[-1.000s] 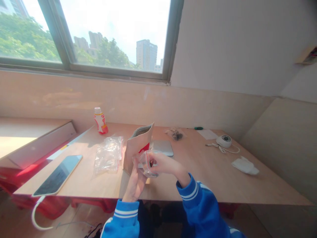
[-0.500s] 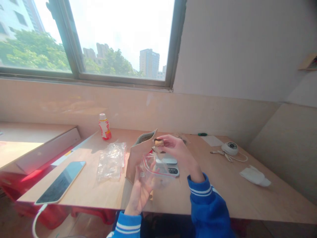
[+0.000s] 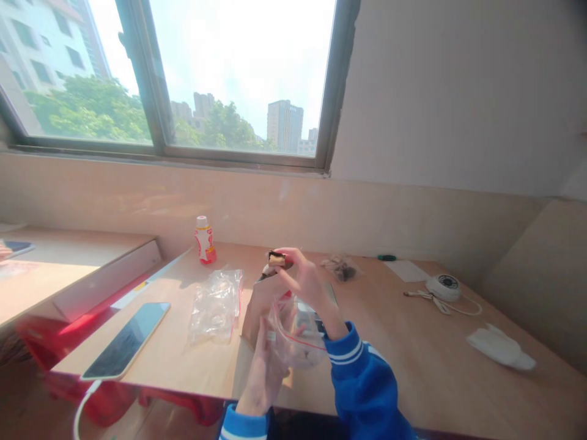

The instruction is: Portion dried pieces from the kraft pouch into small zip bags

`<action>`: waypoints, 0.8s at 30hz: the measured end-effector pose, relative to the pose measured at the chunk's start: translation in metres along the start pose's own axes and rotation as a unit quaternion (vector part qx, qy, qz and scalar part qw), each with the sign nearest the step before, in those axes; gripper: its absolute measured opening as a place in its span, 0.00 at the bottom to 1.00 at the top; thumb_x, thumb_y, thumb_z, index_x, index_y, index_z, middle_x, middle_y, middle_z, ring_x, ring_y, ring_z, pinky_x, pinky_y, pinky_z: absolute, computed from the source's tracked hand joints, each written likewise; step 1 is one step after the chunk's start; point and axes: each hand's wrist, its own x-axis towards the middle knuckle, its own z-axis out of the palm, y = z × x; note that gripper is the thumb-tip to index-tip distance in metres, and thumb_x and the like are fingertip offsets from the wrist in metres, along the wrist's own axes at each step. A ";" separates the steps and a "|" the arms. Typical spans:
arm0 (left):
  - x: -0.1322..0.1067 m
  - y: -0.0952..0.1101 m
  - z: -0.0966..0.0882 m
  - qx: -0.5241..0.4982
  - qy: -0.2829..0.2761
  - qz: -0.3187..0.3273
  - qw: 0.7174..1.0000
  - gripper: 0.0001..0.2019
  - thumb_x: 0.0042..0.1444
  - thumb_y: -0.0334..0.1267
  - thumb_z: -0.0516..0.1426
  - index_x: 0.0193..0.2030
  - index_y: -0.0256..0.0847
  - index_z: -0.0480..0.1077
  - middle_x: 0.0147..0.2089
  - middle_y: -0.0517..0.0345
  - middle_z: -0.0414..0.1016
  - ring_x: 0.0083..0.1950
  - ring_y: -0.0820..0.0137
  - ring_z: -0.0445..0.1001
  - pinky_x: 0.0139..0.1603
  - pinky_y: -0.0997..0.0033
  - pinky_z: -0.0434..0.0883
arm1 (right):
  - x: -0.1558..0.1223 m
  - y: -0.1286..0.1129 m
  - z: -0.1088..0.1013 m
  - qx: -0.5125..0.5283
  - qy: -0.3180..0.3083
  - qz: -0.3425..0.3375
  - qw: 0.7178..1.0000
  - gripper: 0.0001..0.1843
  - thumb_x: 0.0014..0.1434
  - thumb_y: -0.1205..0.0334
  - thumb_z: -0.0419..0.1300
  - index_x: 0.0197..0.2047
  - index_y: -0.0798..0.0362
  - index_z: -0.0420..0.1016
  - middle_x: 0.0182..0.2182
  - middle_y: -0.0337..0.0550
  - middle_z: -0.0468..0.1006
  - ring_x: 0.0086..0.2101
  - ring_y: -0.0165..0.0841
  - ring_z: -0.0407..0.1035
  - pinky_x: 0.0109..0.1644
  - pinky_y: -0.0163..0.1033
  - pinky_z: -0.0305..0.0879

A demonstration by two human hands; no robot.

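My right hand (image 3: 305, 278) pinches a small tan piece with a dark edge (image 3: 277, 261), its kind unclear, between thumb and fingers. It is over the top of a standing brown paper pouch (image 3: 259, 305). Lower down, my left hand (image 3: 266, 379) is curled around a clear zip bag (image 3: 302, 353) with a red seal line, its mouth spread apart. The pouch stands just behind and left of that bag. A white device with dark buttons (image 3: 320, 324) is partly hidden behind the zip bag and my right wrist.
Left on the table lie another clear zip bag (image 3: 215, 308) and a phone (image 3: 128, 342) on a cable, with a bottle (image 3: 205, 241) behind. A bag of dark pieces (image 3: 342, 267), a green-handled tool (image 3: 386, 258), a white camera (image 3: 444, 286) and a crumpled white wrapper (image 3: 499, 348) are to the right.
My right hand has moved left with the tan piece, from beside the paper pouch to over its top. My left hand still holds the zip bag. The view has shifted slightly.
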 end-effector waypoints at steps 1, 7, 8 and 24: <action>0.000 -0.001 0.001 -0.018 0.010 -0.003 1.000 0.29 0.60 0.58 0.47 0.67 0.57 0.57 0.67 0.61 0.63 0.67 0.53 0.61 0.63 0.51 0.62 | -0.002 -0.001 -0.002 -0.021 -0.013 -0.003 1.000 0.16 0.57 0.68 0.57 0.50 0.51 0.70 0.44 0.44 0.78 0.45 0.34 0.72 0.51 0.41 0.68; 0.004 -0.006 0.002 -0.045 0.026 -0.012 0.999 0.29 0.60 0.57 0.48 0.66 0.50 0.61 0.61 0.52 0.71 0.67 0.55 0.62 0.64 0.50 0.62 | -0.007 -0.002 -0.021 -0.162 -0.058 0.013 0.985 0.12 0.61 0.65 0.55 0.48 0.48 0.74 0.52 0.45 0.73 0.56 0.38 0.62 0.63 0.50 0.52; 0.004 -0.006 0.002 -0.046 0.021 -0.007 0.999 0.29 0.60 0.56 0.48 0.66 0.49 0.60 0.61 0.52 0.70 0.67 0.56 0.61 0.65 0.50 0.61 | -0.008 -0.001 -0.024 -0.175 -0.065 0.021 0.982 0.13 0.62 0.64 0.54 0.48 0.47 0.74 0.54 0.45 0.72 0.58 0.38 0.61 0.64 0.51 0.50; -0.007 0.000 0.013 -0.088 0.107 0.011 0.990 0.27 0.51 0.29 0.53 0.60 0.41 0.67 0.53 0.51 0.77 0.58 0.57 0.72 0.59 0.51 0.69 | -0.022 -0.017 -0.020 -0.193 -0.090 0.031 0.977 0.19 0.70 0.58 0.43 0.46 0.48 0.75 0.54 0.44 0.72 0.56 0.37 0.60 0.63 0.48 0.50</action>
